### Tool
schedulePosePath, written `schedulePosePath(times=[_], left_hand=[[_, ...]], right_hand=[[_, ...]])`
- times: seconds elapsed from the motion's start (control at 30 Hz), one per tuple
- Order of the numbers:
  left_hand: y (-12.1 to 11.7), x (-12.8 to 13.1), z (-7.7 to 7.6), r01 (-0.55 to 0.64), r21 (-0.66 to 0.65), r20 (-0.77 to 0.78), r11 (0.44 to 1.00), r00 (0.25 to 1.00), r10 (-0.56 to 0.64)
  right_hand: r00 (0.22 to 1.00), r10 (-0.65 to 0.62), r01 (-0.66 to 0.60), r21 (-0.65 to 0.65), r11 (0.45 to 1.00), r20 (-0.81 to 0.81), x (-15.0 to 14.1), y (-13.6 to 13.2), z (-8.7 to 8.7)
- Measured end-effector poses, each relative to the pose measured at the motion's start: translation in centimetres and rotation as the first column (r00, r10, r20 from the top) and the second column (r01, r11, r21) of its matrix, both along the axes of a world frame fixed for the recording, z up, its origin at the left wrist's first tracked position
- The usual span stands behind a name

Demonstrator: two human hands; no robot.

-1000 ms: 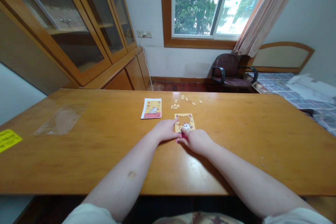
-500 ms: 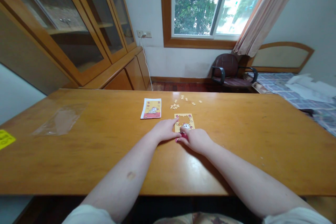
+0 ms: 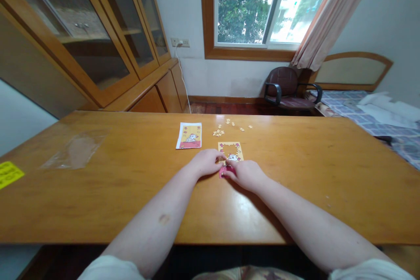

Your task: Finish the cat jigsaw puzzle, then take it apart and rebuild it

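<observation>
Puzzle (image 3: 233, 157), long axis apparently toward window (image 3: 246, 8)

Table (image 3: 98, 201): spans the lower half of the frame, edge to edge.
Puzzle (image 3: 233, 157): on the table, just right of and below the frame's centre.
Left hand (image 3: 207, 162): over the puzzle's left edge.
Right hand (image 3: 248, 176): over its lower right — fingertips near the left hand's.
Loose pieces (image 3: 218, 133): behind the puzzle, some clustered, others scattered up and right.
Picture card (image 3: 189, 135): left of the puzzle, apart from it.
Plastic bag (image 3: 77, 151): on the table, left of the frame.
Cabinet (image 3: 146, 72): upper left, behind the table.
Window (image 3: 249, 8): top, right of centre — curtain (image 3: 337, 17) along its right side.
Chair (image 3: 282, 81): behind the table, left of the bed (image 3: 354, 100).
</observation>
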State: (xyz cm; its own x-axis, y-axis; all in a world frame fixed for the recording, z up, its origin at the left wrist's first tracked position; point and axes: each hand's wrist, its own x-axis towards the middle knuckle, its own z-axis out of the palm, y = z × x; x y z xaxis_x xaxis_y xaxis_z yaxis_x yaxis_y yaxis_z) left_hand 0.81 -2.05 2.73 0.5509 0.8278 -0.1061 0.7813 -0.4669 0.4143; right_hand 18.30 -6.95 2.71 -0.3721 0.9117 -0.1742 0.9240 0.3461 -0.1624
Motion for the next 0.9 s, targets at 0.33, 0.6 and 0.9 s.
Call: schedulePosePath(times=[0.33, 0.6, 0.9], left_hand=[[0.5, -0.1, -0.9, -0.033, -0.055, 0.046, 0.998, 0.998, 0.035], [0.8, -0.2, -1.6, -0.043, -0.013, 0.145, 0.999, 0.988, 0.045], [1.4, -0.4, -2.4, -0.155, -0.012, 0.213, 0.988, 0.965, 0.154]], right_hand=[[1.0, -0.002, 0.002, 0.005, 1.0, 0.006, 0.2, 0.2, -0.4], [0.993, -0.089, 0.094, 0.071, 0.993, -0.078, 1.8, 1.8, -1.3], [0.789, -0.499, 0.558, 0.078, 0.826, -0.357, 7.7, 7.4, -4.4]])
